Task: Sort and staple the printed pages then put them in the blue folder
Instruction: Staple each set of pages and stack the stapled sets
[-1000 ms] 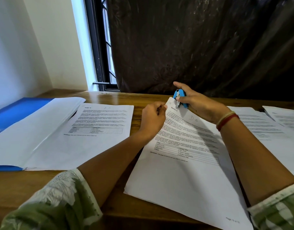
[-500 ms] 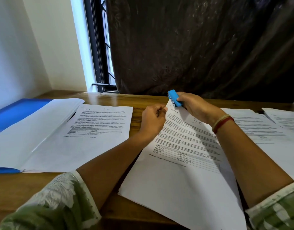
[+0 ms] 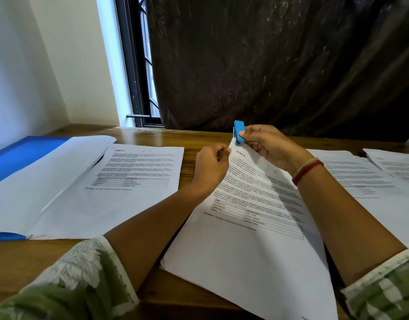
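Stapling was the step in hand, as far as I could judge. Just above the middle of the frame the right hand (image 3: pixel 273 147) gripped a small blue stapler (image 3: pixel 239 132), fingers and thumb curled round it, its mouth set over the top corner of the printed pages (image 3: pixel 256 229), the sheaf marked D-10 that ran down toward the lower right. The left hand (image 3: pixel 210 166), beside it at centre, had its fingers curled in and pinched the paper's edge just below that corner, holding the sheets together. Whether a staple had gone in I could not tell; the corner was hidden under the stapler. The blue folder (image 3: pixel 21 151) lay open at the left edge of the frame, well apart from the hands, with a white sheet or flap over much of it and another printed set (image 3: pixel 134 181), marked A-10, just beside that on the wooden table (image 3: pixel 32 255). More sheets (image 3: pixel 351 172) lay at the right edge. The next move, I judged, called for a firm squeeze with the corner squared, then carrying the set across to the folder without letting the pages fan.
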A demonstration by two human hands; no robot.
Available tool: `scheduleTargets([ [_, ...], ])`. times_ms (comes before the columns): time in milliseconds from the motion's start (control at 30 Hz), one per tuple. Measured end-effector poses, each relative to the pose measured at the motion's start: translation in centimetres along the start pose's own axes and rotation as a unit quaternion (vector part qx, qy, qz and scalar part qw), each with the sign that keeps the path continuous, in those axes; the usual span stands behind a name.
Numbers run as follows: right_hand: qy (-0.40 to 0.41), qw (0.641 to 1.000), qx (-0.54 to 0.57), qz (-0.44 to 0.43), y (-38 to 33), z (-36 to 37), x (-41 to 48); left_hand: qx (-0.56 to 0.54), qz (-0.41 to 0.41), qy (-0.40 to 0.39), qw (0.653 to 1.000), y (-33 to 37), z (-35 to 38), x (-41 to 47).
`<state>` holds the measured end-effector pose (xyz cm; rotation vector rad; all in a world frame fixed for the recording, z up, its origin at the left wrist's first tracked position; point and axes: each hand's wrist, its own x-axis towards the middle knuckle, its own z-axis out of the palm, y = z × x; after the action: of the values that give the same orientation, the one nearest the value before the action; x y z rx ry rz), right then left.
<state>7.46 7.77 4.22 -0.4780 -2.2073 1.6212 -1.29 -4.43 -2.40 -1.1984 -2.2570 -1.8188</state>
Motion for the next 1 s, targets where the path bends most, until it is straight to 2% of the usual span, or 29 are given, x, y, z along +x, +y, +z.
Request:
scheduleTargets([
  [467,0.026,0.999,-0.025,0.037,0.3,0.5,0.3,0.016,-0.002,-0.02,1.0,0.0,0.1,0.0],
  [867,0.032,0.997,-0.029,0.063,0.6,0.7,0.4,-0.001,-0.045,-0.03,0.999,0.3,0.1,-0.3],
  [933,0.032,0.997,-0.025,0.059,0.8,0.9,0.5,-0.035,-0.079,-0.037,0.996,0.3,0.0,-0.3],
  [1000,0.028,0.998,-0.024,0.058,1.0,1.0,0.7,-0.127,-0.178,-0.041,0.975,0.8,-0.4,-0.2],
])
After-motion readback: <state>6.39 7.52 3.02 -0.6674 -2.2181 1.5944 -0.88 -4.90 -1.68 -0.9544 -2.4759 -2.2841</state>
